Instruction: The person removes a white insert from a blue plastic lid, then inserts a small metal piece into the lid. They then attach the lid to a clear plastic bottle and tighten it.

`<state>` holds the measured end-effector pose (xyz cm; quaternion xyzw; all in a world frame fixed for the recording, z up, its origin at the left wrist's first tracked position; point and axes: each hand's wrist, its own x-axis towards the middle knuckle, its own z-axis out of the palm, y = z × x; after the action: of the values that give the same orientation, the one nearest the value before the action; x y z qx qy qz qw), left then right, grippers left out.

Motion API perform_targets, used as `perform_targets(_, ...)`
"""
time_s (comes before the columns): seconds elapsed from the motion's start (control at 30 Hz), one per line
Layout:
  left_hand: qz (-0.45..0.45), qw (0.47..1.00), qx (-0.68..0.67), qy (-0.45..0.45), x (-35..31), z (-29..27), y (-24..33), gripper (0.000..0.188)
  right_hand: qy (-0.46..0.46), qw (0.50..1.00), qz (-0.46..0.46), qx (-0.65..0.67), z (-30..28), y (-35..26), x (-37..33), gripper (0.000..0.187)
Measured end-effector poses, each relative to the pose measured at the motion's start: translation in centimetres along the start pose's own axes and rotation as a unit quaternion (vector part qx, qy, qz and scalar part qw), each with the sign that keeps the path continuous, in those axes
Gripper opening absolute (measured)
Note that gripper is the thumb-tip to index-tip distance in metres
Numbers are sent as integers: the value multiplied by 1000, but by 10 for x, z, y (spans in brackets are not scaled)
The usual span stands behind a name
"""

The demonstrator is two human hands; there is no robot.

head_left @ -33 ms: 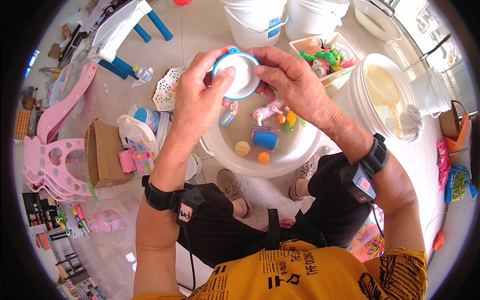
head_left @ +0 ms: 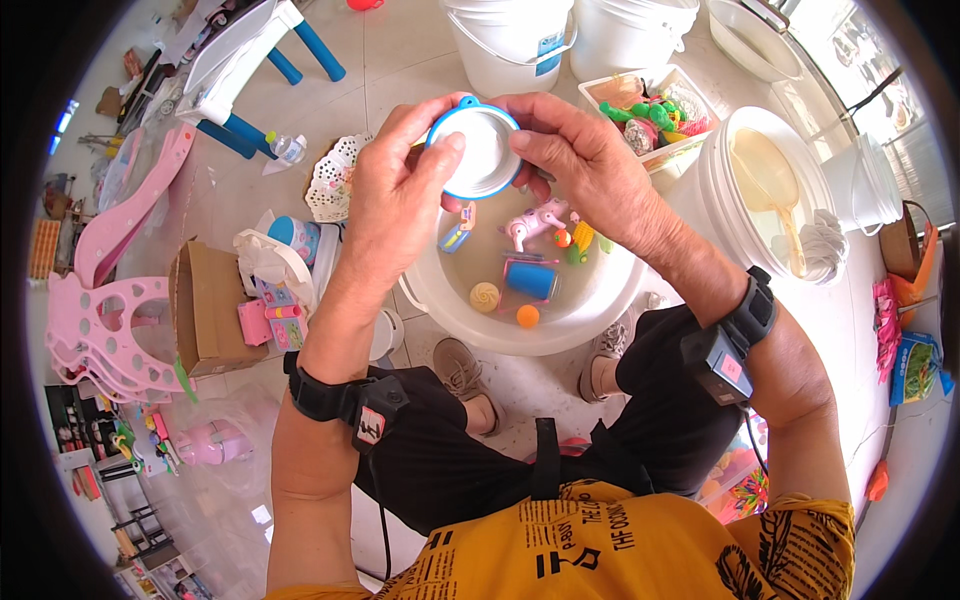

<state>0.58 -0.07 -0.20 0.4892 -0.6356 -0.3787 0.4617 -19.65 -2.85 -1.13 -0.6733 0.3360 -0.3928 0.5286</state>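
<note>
Between my two hands, above a white basin [head_left: 420, 290], is a round, shallow white piece with a blue rim [head_left: 487, 160] and a small blue loop on top. My left hand [head_left: 395, 175] grips its left side, the thumb lying over the white face. On the right edge, the thumb and fingers of my right hand [head_left: 570, 140] close round the rim. Most of the fingertips behind it are hidden. Below, the basin holds a pink toy animal [head_left: 533, 224], a blue cylinder [head_left: 531, 280], an orange ball [head_left: 527, 316], a cream swirled ball [head_left: 485, 297] and other small toys.
White buckets [head_left: 505, 50] stand behind the basin. A tray of toys [head_left: 655, 110] and an open bucket with a ladle [head_left: 765, 190] are at the right. On the left are a lacy basket [head_left: 330, 180], a cardboard box [head_left: 215, 320] and a pink plastic frame [head_left: 110, 330].
My left thumb has shifted very slightly to the left on the white face. Everything else looks the same.
</note>
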Motion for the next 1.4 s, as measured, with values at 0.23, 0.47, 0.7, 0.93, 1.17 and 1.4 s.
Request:
perform_targets(0.23, 18, 999, -30, -13, -2, 3, 9, 45, 20, 1000, 3, -5, -6, 4, 3, 32)
perform_targets(0.47, 57, 995, 83, -24, -7, 13, 13, 55, 39, 997, 71, -11, -3, -3, 3, 35)
perform_targets(0.7, 75, 991, 106, 14, -3, 15, 9, 51, 20, 976, 207, 65, -3, -12, 4, 45)
perform_targets(0.93, 104, 979, 173, 0, -5, 16, 9, 55, 3, 983, 173, 60, 0, -6, 8, 46)
perform_targets(1.17, 138, 967, 216, 0, -6, 19, 8, 55, -20, 975, 197, 106, 0, -1, 8, 40)
perform_targets(1.4, 127, 966, 223, -12, -2, 21, -2, 51, -27, 976, 213, 44, 7, 5, 9, 41)
